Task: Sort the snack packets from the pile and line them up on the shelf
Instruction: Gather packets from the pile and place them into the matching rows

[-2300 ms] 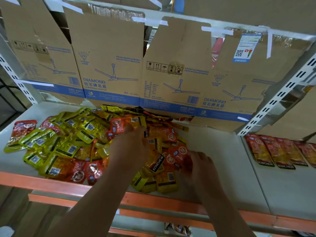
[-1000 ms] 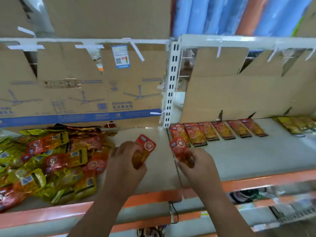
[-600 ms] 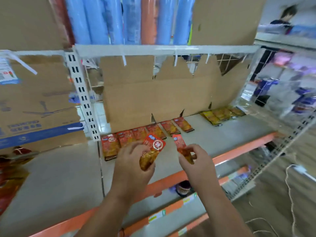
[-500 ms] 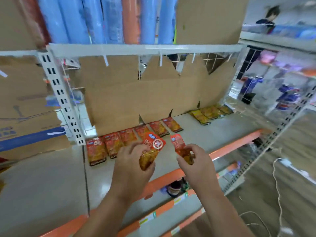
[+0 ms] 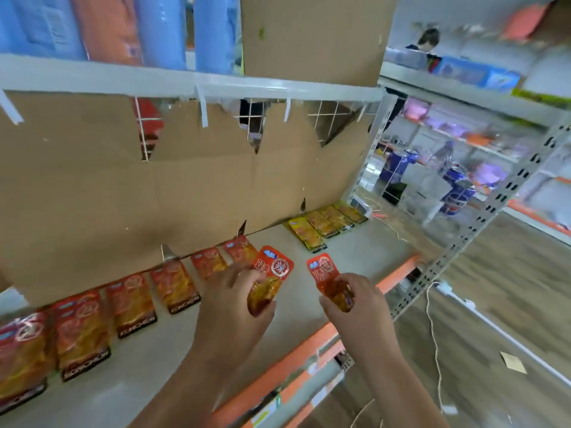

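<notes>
Left hand [image 5: 230,307] pinches a red packet [image 5: 273,268] by its lower, see-through end, fingers curled round it, so the printed top stands clear and can be read at a glance. Right hand [image 5: 355,307] grips a second packet [image 5: 324,270] the same way. Both packets hover just past the right end of the red row [image 5: 133,301], over bare shelf [image 5: 355,251], likely to fill the next free places. Further right of that row, well apart, lies a yellow row [image 5: 324,225]. Behind the row stands matte brown cardboard [image 5: 185,186], torn along its top. The packets look like thin glossy film: flat, rectangular, crinkly, bulged by soft filling
</notes>
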### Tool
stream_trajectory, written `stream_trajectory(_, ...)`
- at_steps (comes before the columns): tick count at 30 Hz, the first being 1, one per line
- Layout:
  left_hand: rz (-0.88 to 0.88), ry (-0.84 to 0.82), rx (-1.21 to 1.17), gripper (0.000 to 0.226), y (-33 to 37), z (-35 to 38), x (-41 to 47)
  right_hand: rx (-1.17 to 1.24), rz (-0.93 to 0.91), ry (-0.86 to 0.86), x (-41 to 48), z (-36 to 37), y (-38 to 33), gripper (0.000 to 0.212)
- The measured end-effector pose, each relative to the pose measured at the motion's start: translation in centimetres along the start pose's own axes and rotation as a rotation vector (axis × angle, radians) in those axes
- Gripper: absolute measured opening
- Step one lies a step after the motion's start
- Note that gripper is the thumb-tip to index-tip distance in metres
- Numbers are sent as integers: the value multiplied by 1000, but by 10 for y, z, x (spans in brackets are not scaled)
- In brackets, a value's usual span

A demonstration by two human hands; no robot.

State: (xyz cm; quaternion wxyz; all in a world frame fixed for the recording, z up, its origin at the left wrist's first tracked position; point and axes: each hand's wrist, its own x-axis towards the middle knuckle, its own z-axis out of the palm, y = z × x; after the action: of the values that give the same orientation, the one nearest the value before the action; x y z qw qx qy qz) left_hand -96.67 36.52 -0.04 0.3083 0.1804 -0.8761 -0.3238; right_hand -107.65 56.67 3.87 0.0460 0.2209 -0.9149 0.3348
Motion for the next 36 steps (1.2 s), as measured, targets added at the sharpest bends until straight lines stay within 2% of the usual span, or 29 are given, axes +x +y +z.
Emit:
stream_trajectory(4, 30, -59, 30, 36, -4, 22, 31, 8, 1, -12, 37, 4, 8, 29)
stream_trajectory(7, 8, -35, 64, 40, -9, 30, 41, 18, -25, -55, 56, 16, 10, 29)
stream_trajectory(14, -136, -5, 161, 46, -23, 49, 38, 115, -88, -290, 109, 54, 4, 17)
stream_trajectory(17, -217, 41, 249, 46, -27, 53, 27, 272, -99, -398, 129, 72, 3, 19)
stream_trajectory(19, -317, 90, 292, 50, -28, 56, 17, 426, -41, -514, 138, 79, -2, 19)
stream_trajectory(21, -413, 167, 335, 54, -26, 59, 9, 604, 87, -654, 142, 83, -6, 6)
stream_trajectory(24, -511, 232, 390, 54, -19, 64, 0, 844, 239, -879, 140, 92, -10, 29)
stream_trajectory(27, -585, 270, 424, 52, -8, 63, -8, 898, 308, -1046, 129, 94, -19, 8)
stream_trajectory(29, -630, 306, 438, 49, -4, 58, -17, 803, 225, -1071, 122, 104, -22, 9)
stream_trajectory(31, -672, 329, 458, 48, -5, 49, -27, 601, 56, -1026, 115, 115, -25, 14)
stream_trajectory(34, -705, 364, 516, 48, -9, 31, -41, 326, -256, -963, 104, 119, -34, 4)
stream_trajectory(36, -710, 355, 561, 50, -14, 21, -50, 70, -535, -956, 96, 120, -38, 19)
